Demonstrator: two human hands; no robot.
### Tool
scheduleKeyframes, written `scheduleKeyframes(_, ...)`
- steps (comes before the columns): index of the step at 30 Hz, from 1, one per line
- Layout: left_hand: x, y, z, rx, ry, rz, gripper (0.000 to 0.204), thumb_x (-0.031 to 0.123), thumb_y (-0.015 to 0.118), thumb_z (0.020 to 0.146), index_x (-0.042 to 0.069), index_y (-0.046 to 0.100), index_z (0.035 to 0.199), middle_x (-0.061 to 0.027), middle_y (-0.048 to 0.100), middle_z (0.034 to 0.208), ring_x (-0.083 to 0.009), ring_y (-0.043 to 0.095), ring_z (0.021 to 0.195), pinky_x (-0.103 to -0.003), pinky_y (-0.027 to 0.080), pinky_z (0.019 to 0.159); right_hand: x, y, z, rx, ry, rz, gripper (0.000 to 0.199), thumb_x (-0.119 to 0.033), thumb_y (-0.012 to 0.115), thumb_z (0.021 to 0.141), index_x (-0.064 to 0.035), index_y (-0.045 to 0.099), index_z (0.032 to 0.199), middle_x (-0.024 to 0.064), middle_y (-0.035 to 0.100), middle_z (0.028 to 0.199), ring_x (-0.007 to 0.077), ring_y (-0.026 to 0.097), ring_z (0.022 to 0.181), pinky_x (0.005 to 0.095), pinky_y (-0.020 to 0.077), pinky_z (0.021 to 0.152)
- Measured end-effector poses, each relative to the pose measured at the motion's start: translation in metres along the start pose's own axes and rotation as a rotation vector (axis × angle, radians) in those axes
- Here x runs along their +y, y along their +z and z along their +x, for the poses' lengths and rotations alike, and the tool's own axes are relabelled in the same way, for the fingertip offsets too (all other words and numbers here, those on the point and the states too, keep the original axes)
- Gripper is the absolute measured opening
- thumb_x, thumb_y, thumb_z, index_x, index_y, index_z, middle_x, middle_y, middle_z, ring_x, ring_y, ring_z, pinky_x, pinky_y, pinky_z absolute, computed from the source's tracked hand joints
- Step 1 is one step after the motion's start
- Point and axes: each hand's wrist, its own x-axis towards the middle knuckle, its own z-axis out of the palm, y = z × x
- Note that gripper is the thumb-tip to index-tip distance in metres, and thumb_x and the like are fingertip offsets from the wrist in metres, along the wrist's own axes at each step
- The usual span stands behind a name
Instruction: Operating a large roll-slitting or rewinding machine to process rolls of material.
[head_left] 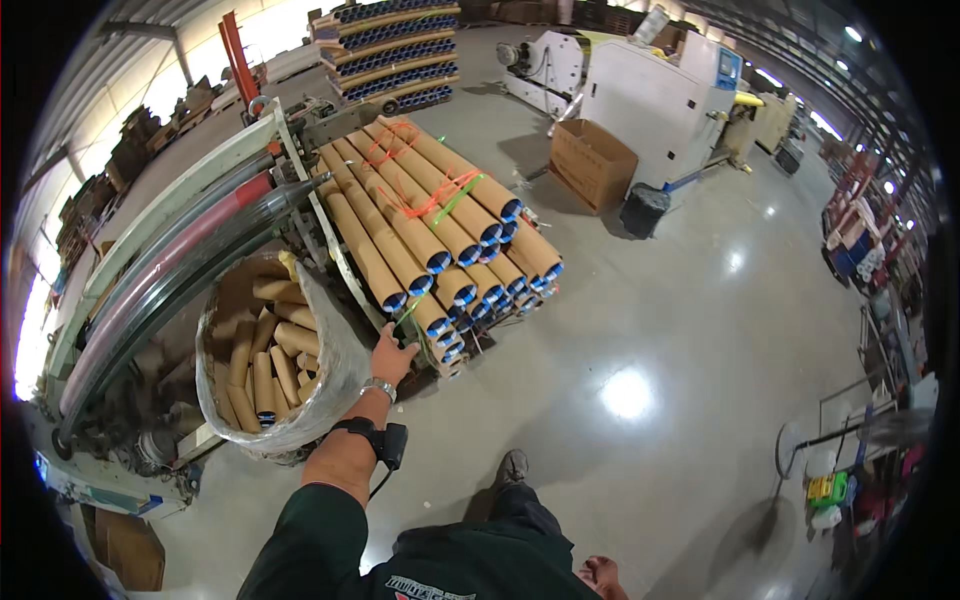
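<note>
My left hand reaches forward at the near left corner of a stack of long brown cardboard tubes with blue inner ends. Its thumb and a forefinger are spread apart, and it appears to hold nothing. The fingertips are close to the lowest tube ends and a green strap; whether they touch is unclear. Orange and green straps lie across the top tubes. Low beside my body hangs my right hand, partly cut off, its fingers not clear enough to read.
Left of my arm stands a plastic-lined bin of short tube pieces. A machine with long rollers runs behind it. Farther off are another tube stack, a cardboard box, a black container and a white machine.
</note>
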Motion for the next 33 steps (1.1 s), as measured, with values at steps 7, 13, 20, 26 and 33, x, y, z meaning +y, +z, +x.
scheduleKeyframes(7, 0.047, 0.037, 0.091, 0.065, 0.004, 0.187, 0.075, 0.024, 0.072, 0.065, 0.006, 0.038, 0.129, -0.0209, 0.053, 0.113, -0.0366, 0.054, 0.102, -0.043, 0.046, 0.085, -0.303, 0.195, -0.011, -0.14, -0.588, -0.671, 0.034, -0.012, 0.057, 0.08, 0.0023, 0.05, 0.111, 0.0132, 0.062, 0.09, 0.0217, 0.063, 0.073, 0.031, 0.0495, 0.062)
scheduleKeyframes(13, 0.041, 0.058, 0.166, 0.07, -0.006, 0.423, 0.077, 0.023, 0.073, 0.064, 0.009, 0.036, 0.131, -0.0205, 0.051, 0.115, -0.0371, 0.055, 0.1, -0.042, 0.047, 0.083, -0.45, 0.367, -0.044, -0.373, -0.932, -0.729, 0.037, -0.011, 0.057, 0.079, 0.0037, 0.05, 0.113, 0.013, 0.06, 0.098, 0.0202, 0.061, 0.081, 0.0297, 0.0483, 0.069)
scheduleKeyframes(20, 0.027, 0.076, 0.234, 0.068, 0.009, 0.668, 0.056, 0.012, 0.058, 0.075, 0.01, 0.038, 0.127, -0.0156, 0.056, 0.102, -0.0315, 0.06, 0.089, -0.042, 0.048, 0.076, -0.476, 0.494, -0.05, -0.64, -0.705, -0.891, 0.035, 0.002, 0.057, 0.079, 0.0028, 0.05, 0.113, 0.0111, 0.059, 0.101, 0.0176, 0.06, 0.085, 0.0278, 0.0483, 0.076)
scheduleKeyframes(26, 0.036, 0.039, 0.212, 0.102, -0.175, 0.467, 0.05, 0.006, 0.047, 0.079, 0.01, 0.04, 0.128, -0.0206, 0.059, 0.094, -0.0363, 0.06, 0.083, -0.044, 0.049, 0.067, -0.475, 0.614, -0.011, -1.2, -0.772, -1.228, 0.029, -0.002, 0.057, 0.084, -0.0002, 0.052, 0.112, 0.0073, 0.057, 0.102, 0.0167, 0.057, 0.093, 0.03, 0.0476, 0.078)
scheduleKeyframes(33, 0.14, -0.013, 0.0, 0.399, -0.208, -0.255, 0.046, -0.001, 0.052, 0.079, 0.003, 0.049, 0.124, -0.0199, 0.054, 0.12, -0.0305, 0.054, 0.11, -0.033, 0.042, 0.092, -0.38, 0.757, -0.014, -1.47, -0.087, -1.303, 0.036, -0.029, 0.052, 0.09, -0.0071, 0.048, 0.118, 0.0016, 0.055, 0.109, 0.0127, 0.055, 0.093, 0.0284, 0.0455, 0.075)
